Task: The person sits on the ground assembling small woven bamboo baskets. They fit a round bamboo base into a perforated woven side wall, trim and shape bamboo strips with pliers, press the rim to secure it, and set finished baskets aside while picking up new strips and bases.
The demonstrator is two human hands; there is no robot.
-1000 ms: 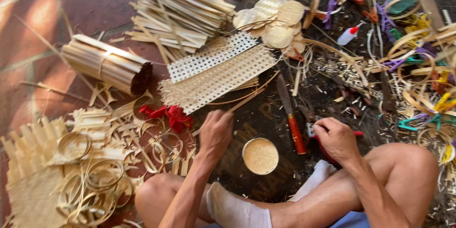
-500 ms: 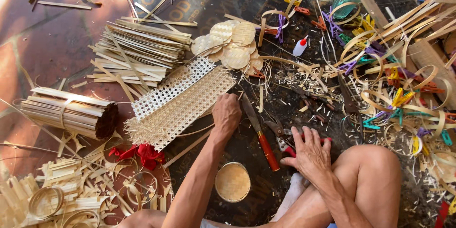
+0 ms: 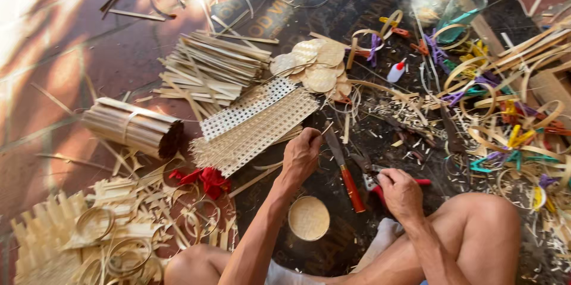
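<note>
My left hand (image 3: 301, 155) rests at the lower right edge of a woven perforated bamboo mat (image 3: 253, 127), fingers curled down over a thin bamboo strip (image 3: 253, 181) lying on the floor. My right hand (image 3: 402, 193) is closed around a red-handled cutter (image 3: 370, 179) just in front of my right knee. A red-handled knife (image 3: 350, 181) lies between the two hands. Below it sits a small round woven disc (image 3: 308, 218).
A tied bundle of bamboo sticks (image 3: 134, 127) lies left, and flat slats (image 3: 208, 71) lie behind the mat. Round woven discs (image 3: 315, 68), a small glue bottle (image 3: 396, 72), a glass (image 3: 461, 11), coloured strips and rings (image 3: 511, 124) and red ribbon (image 3: 205, 179) litter the floor.
The view has swung so the clutter sits differently in frame. My left hand stays at the mat's edge and my right hand stays on the red-handled cutter.
</note>
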